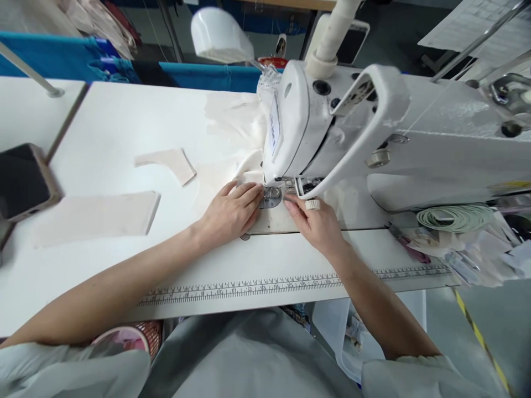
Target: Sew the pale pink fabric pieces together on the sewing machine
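Note:
My left hand lies with its fingers stretched out flat at the left of the needle plate, touching the edge of a cream-white cloth. That cloth runs back behind the head of a white sewing machine. On the plate's right side, my right hand has thumb and forefinger pinched together close to the presser foot. Whatever sits between those fingertips is too small to make out. Part of the right hand is behind the machine's white guard and its knob.
Cut cream pieces, one curved and one straight, lie left of my left hand beside a phone. A lamp hangs behind. At right are thread snips and a green coiled strip. A printed ruler edges the table.

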Available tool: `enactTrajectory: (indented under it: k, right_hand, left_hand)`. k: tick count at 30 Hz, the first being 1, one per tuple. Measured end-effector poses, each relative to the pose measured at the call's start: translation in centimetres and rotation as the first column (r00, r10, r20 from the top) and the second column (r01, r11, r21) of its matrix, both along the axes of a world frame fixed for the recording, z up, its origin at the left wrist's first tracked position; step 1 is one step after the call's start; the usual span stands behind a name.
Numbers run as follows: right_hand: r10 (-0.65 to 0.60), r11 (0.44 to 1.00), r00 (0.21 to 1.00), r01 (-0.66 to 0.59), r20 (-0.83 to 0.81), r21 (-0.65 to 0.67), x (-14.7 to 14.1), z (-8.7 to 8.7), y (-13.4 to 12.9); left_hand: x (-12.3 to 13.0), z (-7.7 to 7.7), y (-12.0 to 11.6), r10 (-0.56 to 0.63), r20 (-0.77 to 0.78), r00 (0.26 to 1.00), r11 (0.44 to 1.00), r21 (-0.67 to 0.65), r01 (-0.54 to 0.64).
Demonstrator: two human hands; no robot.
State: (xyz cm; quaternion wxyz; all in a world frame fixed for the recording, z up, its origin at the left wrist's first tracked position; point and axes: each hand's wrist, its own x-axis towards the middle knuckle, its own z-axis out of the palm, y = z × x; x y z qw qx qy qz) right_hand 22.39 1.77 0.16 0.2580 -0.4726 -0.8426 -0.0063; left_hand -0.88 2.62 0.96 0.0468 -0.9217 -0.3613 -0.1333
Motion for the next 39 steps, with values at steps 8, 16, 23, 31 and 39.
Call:
enactTrajectory:
  k: [8,16,23,31,39]
  right_hand:
    - [-0.066,0.994,0.994,0.073,-0.086,0.079,-0.1,-0.6,1.3]
    - [-0.046,0.997,0.999,0.045,0.016,0.068,0.7,-0.4,0.6]
    - [0.023,0.992,0.999,-0.028,0.044,0.123,0.7,-0.1,0.4]
    - [0.097,0.977,0.994,-0.106,0.058,0.183,1.1,-0.2,0.4]
    - [0.144,0.969,0.985,-0.161,0.099,0.188,1.2,0.3,0.2]
  left_hand:
    - [0.2,-0.3,-0.1,0.019,0.01,1.0,1.0,-0.008,-0.019]
    - [-0.1,-0.6,0.0,0.046,0.027,0.999,0.998,-0.043,-0.045]
    - [-0.7,1.1,3.0,0.21,0.035,0.977,0.974,-0.095,-0.206]
    - [1.1,1.4,11.0,0.341,-0.065,0.938,0.918,-0.192,-0.347]
    - [-8.1,4.5,9.7,0.422,0.107,0.9,0.893,-0.219,-0.392]
